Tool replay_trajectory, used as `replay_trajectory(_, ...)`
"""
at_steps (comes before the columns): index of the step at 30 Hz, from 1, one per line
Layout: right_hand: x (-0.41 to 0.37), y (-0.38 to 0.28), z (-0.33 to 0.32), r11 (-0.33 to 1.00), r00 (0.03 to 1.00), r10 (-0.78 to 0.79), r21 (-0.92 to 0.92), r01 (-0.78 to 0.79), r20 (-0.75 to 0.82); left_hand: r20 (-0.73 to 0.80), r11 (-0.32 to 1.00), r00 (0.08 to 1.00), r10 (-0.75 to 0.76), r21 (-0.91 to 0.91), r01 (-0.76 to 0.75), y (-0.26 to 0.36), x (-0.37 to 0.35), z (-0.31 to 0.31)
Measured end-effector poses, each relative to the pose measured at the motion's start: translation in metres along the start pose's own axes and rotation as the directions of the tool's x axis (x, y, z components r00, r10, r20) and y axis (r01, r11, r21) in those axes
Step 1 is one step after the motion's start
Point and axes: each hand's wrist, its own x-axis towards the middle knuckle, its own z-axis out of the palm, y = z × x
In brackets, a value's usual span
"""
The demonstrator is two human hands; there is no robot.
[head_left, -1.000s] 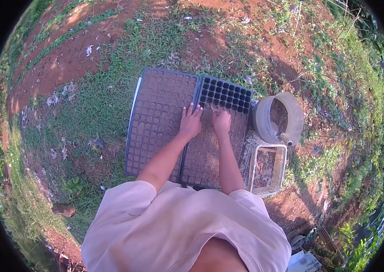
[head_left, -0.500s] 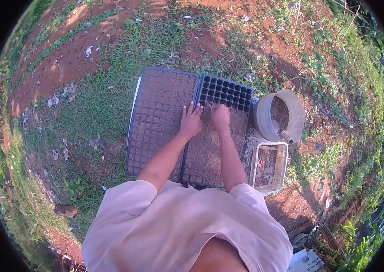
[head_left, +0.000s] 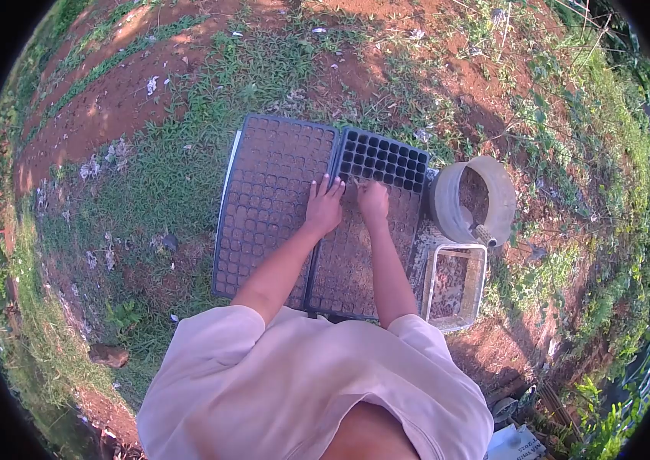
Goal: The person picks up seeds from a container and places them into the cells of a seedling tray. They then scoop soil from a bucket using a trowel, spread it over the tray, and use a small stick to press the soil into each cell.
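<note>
Two dark seedling trays lie side by side on the ground. The left tray [head_left: 263,207] has brown soil in its cells. On the right tray [head_left: 348,261], soil fills the near and middle cells, while the far rows show bare black cells. My left hand [head_left: 324,208] rests flat with fingers stretched over the border where the trays meet. My right hand [head_left: 373,202] is curled closed over the right tray, just below the black cells; a thin pale bit shows near its fingertips, too small to name.
Right of the trays stands a round translucent bucket [head_left: 503,199] with something knobbed at its near rim. Closer to me is a rectangular pale container [head_left: 481,287] with brown bits inside. Grass [head_left: 148,207] and reddish soil surround everything. A printed white sack [head_left: 516,443] lies lower right.
My right hand has shifted very slightly on the right tray, staying closed. The left hand keeps its place, and the whole view has drifted a little.
</note>
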Motion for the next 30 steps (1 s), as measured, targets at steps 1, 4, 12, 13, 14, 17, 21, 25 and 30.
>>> replay_trajectory(1,0.002,0.002,0.005,1.0,1.0,0.0,0.0,0.0,0.003,-0.003,1.0,1.0,0.003,-0.003,-0.003,-0.001,0.0,0.0)
replay_trajectory(4,0.01,-0.001,0.014,0.999,0.999,0.027,0.042,-0.026,-0.038,-0.027,1.0,1.0,0.008,0.003,-0.007,-0.002,0.001,0.003)
replay_trajectory(12,0.004,0.009,0.005,0.997,0.998,0.028,0.072,-0.024,-0.047,-0.008,1.0,1.0,0.004,0.0,-0.004,-0.002,0.0,0.001)
replay_trajectory(13,0.001,0.009,0.004,0.997,0.999,0.03,0.069,-0.027,-0.044,-0.005,1.0,1.0,0.003,0.002,-0.003,-0.001,0.0,0.0)
replay_trajectory(14,0.0,0.008,0.003,0.997,0.998,0.043,0.064,-0.04,-0.043,-0.002,1.0,1.0,0.003,-0.001,-0.003,0.001,-0.001,0.0)
replay_trajectory(17,0.002,0.007,0.006,0.998,0.998,0.047,0.053,-0.044,-0.046,-0.004,1.0,1.0,0.003,-0.002,-0.003,-0.001,0.001,0.0)
replay_trajectory(21,0.007,0.0,0.005,0.998,0.997,0.07,-0.008,-0.07,-0.023,-0.013,1.0,1.0,0.008,0.001,-0.007,-0.001,0.0,0.0)
replay_trajectory(25,0.008,-0.004,-0.003,0.995,0.995,0.097,-0.001,-0.097,0.026,-0.015,1.0,1.0,0.013,0.009,-0.013,-0.001,0.0,0.0)
replay_trajectory(30,0.003,0.01,0.004,0.999,0.997,0.035,0.028,-0.033,-0.071,-0.007,1.0,1.0,0.004,-0.003,-0.004,-0.002,0.001,-0.002)
